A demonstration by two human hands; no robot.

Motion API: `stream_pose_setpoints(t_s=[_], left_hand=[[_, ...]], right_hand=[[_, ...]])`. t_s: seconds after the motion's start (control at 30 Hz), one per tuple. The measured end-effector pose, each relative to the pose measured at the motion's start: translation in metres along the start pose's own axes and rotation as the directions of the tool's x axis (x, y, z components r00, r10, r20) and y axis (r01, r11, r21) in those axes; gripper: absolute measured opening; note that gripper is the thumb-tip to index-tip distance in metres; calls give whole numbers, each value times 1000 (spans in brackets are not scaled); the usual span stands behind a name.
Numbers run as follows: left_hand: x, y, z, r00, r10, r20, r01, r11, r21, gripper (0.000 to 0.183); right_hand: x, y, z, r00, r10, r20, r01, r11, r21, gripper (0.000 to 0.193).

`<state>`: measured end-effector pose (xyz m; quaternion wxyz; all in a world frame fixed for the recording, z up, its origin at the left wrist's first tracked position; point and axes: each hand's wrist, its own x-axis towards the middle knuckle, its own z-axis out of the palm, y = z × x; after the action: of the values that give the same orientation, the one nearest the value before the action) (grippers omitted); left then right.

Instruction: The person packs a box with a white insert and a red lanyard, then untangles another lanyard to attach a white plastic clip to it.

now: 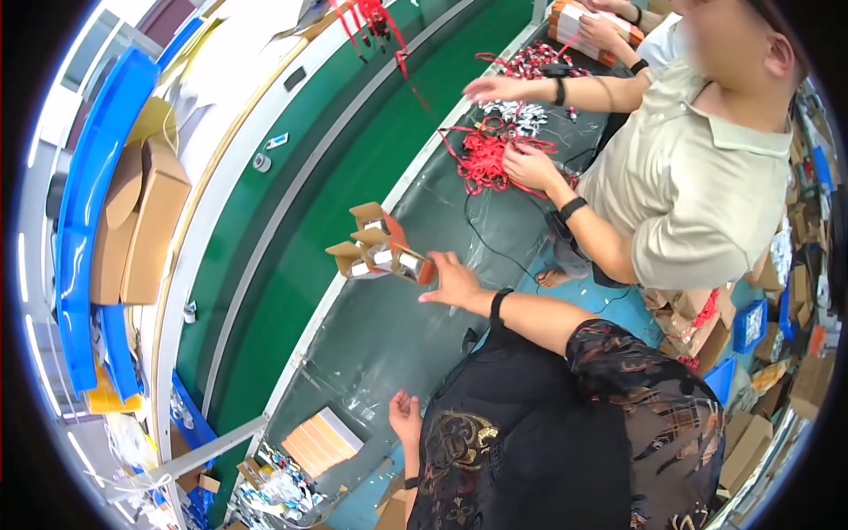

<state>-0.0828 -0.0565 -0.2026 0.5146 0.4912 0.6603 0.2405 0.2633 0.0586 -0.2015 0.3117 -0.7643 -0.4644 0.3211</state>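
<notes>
Orange cartons (pixel 374 237), four visible, stand open at the bench (pixel 353 353) edge, by the right hand (pixel 455 283): fingers spread, contact unclear. Left hand (pixel 406 417): fingers curled, full closure cannot be told. Outward: one carton stack (pixel 322 442), one green belt (pixel 283 283), one red cord pile (pixel 484 163), two co-worker's hands (pixel 528 166).

So the open boxes (pixel 380 254) are at the left edge of the counter (pixel 362 340), right hand (pixel 458 283) right beside them – strap pile (pixel 486 165) is farther up, in front of the co-worker (pixel 698 172). Box stack's (pixel 320 443) left of the left hand (pixel 406 415) – conveyor belt (pixel 353 159) runs along the counter's left.
</notes>
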Motion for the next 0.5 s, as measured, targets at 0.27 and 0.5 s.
stream_pose_setpoints(t_s=[0.27,0.5], left_hand=[[9,-10,-6,997,-80,-2,80,996,41,43],[35,-4,-8,991,-62,117,51,994,93,43]], right_hand=[[9,23,11,986,-150,67,143,985,96,59],[29,44,4,927,-194,322,202,979,8,64]])
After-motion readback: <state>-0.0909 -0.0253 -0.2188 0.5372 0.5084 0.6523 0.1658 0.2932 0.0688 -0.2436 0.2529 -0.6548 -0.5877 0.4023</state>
